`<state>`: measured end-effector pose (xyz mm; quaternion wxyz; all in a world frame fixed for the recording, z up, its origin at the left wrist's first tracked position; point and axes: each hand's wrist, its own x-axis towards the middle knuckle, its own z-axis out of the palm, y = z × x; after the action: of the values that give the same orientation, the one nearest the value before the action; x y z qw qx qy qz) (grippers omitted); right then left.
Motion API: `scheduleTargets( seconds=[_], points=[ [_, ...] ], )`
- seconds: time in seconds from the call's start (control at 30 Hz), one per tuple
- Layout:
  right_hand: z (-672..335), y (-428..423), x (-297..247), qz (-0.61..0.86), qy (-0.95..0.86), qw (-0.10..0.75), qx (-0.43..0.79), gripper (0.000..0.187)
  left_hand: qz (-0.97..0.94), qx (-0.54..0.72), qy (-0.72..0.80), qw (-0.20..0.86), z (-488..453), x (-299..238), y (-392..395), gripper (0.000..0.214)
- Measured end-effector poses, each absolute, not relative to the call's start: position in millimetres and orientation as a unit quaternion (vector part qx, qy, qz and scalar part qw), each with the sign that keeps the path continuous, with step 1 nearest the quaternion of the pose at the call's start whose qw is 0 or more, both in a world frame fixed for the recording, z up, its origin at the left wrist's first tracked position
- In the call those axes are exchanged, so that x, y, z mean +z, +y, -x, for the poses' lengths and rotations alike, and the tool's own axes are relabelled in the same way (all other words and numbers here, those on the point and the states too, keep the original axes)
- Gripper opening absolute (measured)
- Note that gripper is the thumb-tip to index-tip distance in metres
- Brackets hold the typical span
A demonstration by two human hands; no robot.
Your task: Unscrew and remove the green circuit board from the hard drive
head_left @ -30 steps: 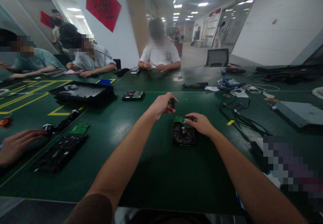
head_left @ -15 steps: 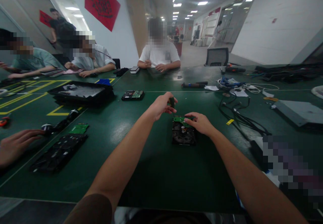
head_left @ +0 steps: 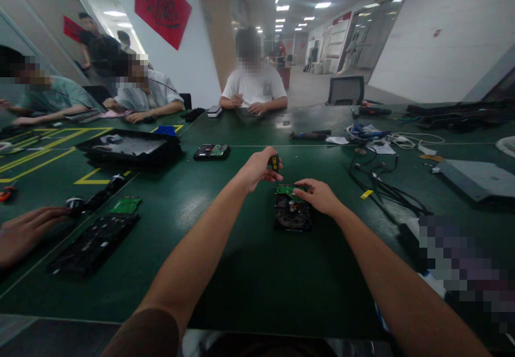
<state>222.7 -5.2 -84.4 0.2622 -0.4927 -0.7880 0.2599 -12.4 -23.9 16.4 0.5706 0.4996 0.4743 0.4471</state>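
Note:
A hard drive point(head_left: 292, 216) lies on the green table with its green circuit board point(head_left: 285, 190) at the far end. My left hand point(head_left: 263, 168) is closed around a screwdriver point(head_left: 275, 162) with a dark and yellow handle. The screwdriver stands upright, its thin shaft reaching down to the board's far left corner; whether the tip sits in a screw is too small to tell. My right hand point(head_left: 317, 193) grips the drive's right side, thumb and fingers on the board and edge, partly hiding it.
Left of me are another hard drive point(head_left: 94, 244) and a co-worker's hand point(head_left: 32, 233). Farther off are a third drive point(head_left: 212, 151) and a black tray point(head_left: 131, 150). Black cables point(head_left: 386, 191) and a grey metal box point(head_left: 478, 183) lie at the right. A person point(head_left: 255, 89) sits opposite.
The screwdriver handle has turned in my left hand, so its yellow marking now shows. My right hand and the hard drive stay in place.

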Motion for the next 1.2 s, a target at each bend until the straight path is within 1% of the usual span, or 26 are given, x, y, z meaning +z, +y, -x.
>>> scheduleTargets(
  seconds=[0.13, 0.47, 0.67, 0.9, 1.1, 1.2],
  points=[
    [-223.8, -3.9, -87.1, 0.493, -0.787, 0.267, 0.259, 0.049, -0.515, 0.447, 0.496, 0.538, 14.8, 16.0, -22.8, 0.036],
    [-223.6, -3.0, -87.7, 0.495, -0.790, 0.263, 0.249, 0.048, -0.539, 0.428, 0.473, 0.551, 14.1, 13.4, -21.7, 0.039],
    [-223.5, -3.7, -86.9, 0.489, -0.794, 0.263, 0.249, 0.049, -0.553, 0.422, 0.475, 0.538, 14.9, 15.9, -23.3, 0.036],
    [-223.1, -4.9, -84.4, 0.487, -0.794, 0.264, 0.251, 0.048, -0.505, 0.393, 0.448, 0.624, 11.9, 21.5, -27.6, 0.026],
    [-222.9, -5.1, -84.8, 0.491, -0.792, 0.268, 0.244, 0.048, -0.538, 0.414, 0.471, 0.563, 12.8, 21.0, -26.7, 0.032],
    [-223.3, -4.2, -86.0, 0.491, -0.792, 0.265, 0.247, 0.047, -0.536, 0.413, 0.477, 0.561, 12.8, 22.0, -27.7, 0.031]
  ],
)
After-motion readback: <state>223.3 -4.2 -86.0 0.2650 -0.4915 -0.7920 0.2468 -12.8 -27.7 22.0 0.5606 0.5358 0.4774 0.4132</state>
